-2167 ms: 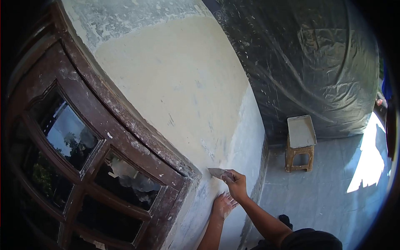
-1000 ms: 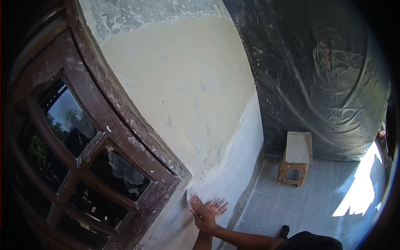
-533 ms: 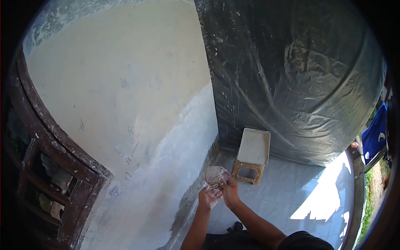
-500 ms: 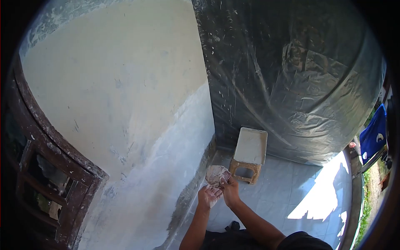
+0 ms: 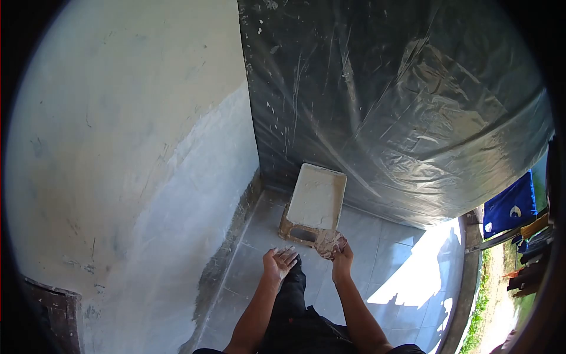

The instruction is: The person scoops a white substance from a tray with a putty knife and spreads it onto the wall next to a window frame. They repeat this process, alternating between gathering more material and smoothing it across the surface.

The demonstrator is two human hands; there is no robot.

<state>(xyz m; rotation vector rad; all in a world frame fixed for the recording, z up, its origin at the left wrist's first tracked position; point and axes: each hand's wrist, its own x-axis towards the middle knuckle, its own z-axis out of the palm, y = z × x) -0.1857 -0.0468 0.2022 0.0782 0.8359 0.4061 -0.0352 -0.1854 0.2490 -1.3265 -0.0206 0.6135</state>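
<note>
My right hand (image 5: 342,258) grips a roundish, flat piece smeared with pale putty (image 5: 326,243) by its right edge; its exact kind I cannot make out. It is near the front corner of a shallow tray (image 5: 342,203) of off-white putty (image 5: 316,197). The tray rests on a small brown stool (image 5: 287,229) caked with dried splashes. To the left, my left hand (image 5: 280,264) is open, palm up, with whitish residue on its fingers and nothing in it.
A wall (image 5: 112,147), whiter on its lower part, rises on the left. Black plastic sheeting (image 5: 365,106) hangs behind the tray. Grey floor tiles (image 5: 354,283) lie below, with a sunlit patch (image 5: 418,277) at right. A blue cloth (image 5: 513,203) hangs farther right, and a dark wooden frame (image 5: 71,318) is at lower left.
My hands have come apart: the putty-smeared piece is now in the right hand alone, nearer the tray. The view has shifted, and one leg now shows on the floor.
</note>
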